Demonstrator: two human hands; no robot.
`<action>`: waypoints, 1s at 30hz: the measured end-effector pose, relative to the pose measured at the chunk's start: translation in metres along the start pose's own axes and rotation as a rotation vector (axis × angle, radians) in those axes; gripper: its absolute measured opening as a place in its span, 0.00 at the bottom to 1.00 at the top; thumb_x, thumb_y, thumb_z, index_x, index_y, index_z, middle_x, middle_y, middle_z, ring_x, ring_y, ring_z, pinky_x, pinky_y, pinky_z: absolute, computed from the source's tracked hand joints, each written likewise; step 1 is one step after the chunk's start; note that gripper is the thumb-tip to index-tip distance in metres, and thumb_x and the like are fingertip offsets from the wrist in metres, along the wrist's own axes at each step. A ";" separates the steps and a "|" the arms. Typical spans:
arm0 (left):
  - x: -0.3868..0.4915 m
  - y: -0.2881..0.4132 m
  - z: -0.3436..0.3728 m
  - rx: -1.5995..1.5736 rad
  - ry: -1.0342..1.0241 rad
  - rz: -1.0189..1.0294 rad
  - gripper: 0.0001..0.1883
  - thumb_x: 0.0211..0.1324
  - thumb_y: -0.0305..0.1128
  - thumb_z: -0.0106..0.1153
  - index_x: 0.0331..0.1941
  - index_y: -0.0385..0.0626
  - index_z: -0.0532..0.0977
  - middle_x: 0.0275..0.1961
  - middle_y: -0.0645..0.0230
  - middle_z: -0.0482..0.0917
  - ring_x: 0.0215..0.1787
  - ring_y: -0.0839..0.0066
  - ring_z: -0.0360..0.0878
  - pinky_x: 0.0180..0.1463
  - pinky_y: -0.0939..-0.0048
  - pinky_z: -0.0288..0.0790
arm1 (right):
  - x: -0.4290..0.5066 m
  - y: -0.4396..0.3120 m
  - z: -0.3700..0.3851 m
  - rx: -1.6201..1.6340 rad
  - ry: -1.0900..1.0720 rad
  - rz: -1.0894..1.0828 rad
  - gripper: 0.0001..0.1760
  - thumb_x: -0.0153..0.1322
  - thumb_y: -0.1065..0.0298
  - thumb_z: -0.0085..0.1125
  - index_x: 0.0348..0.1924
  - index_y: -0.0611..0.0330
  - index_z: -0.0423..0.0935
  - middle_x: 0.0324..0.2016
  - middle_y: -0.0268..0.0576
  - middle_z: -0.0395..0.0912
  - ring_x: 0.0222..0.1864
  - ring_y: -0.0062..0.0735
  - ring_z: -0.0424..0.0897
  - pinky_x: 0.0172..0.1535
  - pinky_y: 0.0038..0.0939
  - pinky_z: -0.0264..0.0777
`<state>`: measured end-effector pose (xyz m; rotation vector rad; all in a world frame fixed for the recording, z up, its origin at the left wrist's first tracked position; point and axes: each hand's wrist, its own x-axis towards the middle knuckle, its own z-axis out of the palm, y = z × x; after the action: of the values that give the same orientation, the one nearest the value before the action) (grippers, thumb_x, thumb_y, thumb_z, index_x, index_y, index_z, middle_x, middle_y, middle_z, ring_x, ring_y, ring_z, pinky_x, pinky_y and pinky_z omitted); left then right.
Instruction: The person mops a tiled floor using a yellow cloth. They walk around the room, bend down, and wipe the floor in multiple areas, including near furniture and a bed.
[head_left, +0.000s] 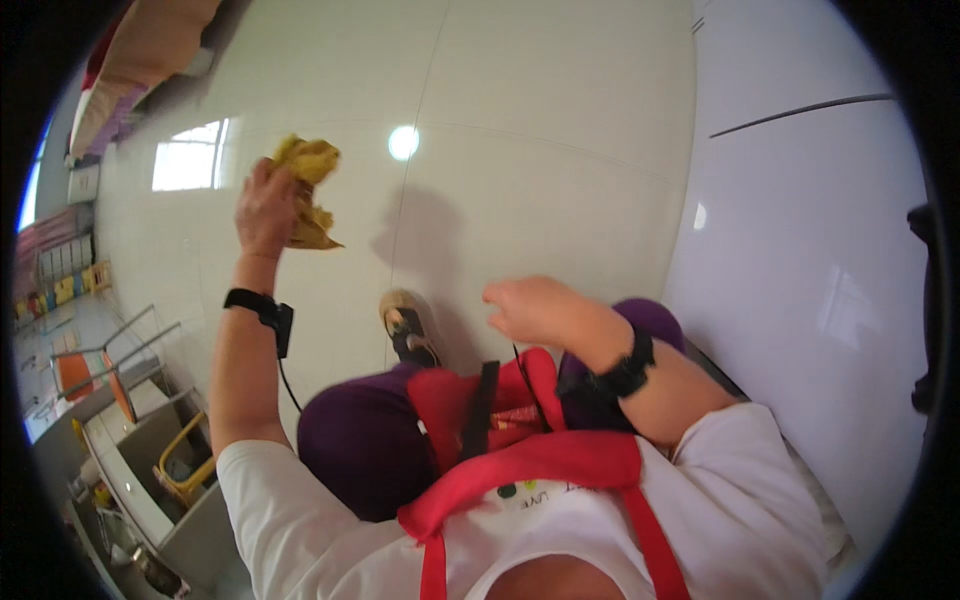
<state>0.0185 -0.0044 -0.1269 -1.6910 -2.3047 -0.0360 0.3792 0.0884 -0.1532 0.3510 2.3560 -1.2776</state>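
My left hand (266, 206) is stretched out over the tiled floor, its fingers gripping a crumpled yellow cloth (311, 161). Part of that cloth hangs down past the fingers, and its folds are partly hidden by my hand. My right hand (529, 309) hovers before my lap with its fingers curled; it is blurred, its palm is hidden, and nothing shows in it. A thin black cord (530, 382) runs just below this hand, in front of the red apron (525, 461).
A glossy white panel (795, 247) rises close on my right. On the left are a metal-framed chair with orange parts (120, 390), a grey-and-white cabinet (135, 457) and a yellow-framed item (180, 457). My shoe (409, 330) stands on the shiny floor tiles (540, 97).
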 end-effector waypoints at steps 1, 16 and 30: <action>0.008 0.011 0.010 -0.012 -0.023 0.020 0.08 0.55 0.33 0.56 0.40 0.52 0.76 0.51 0.65 0.73 0.47 0.59 0.75 0.44 0.60 0.73 | -0.006 -0.003 -0.003 0.009 0.103 -0.033 0.18 0.68 0.60 0.52 0.46 0.62 0.73 0.41 0.55 0.78 0.42 0.53 0.77 0.44 0.46 0.71; 0.095 0.302 0.155 -0.517 -0.039 0.808 0.05 0.49 0.36 0.55 0.29 0.52 0.74 0.39 0.64 0.72 0.37 0.62 0.74 0.34 0.61 0.72 | -0.147 -0.014 -0.006 0.277 0.547 0.569 0.18 0.69 0.62 0.53 0.49 0.60 0.72 0.39 0.55 0.76 0.42 0.57 0.75 0.43 0.46 0.70; 0.060 0.335 0.244 -0.407 -0.161 0.957 0.22 0.58 0.51 0.51 0.56 0.63 0.71 0.69 0.64 0.57 0.69 0.48 0.52 0.62 0.29 0.50 | -0.152 0.003 -0.010 0.385 0.498 0.727 0.19 0.69 0.62 0.56 0.51 0.60 0.70 0.41 0.55 0.76 0.40 0.51 0.78 0.42 0.41 0.73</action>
<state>0.2647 0.2017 -0.3955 -2.9137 -1.3969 -0.1831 0.5103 0.0966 -0.0770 1.6322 1.9692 -1.3396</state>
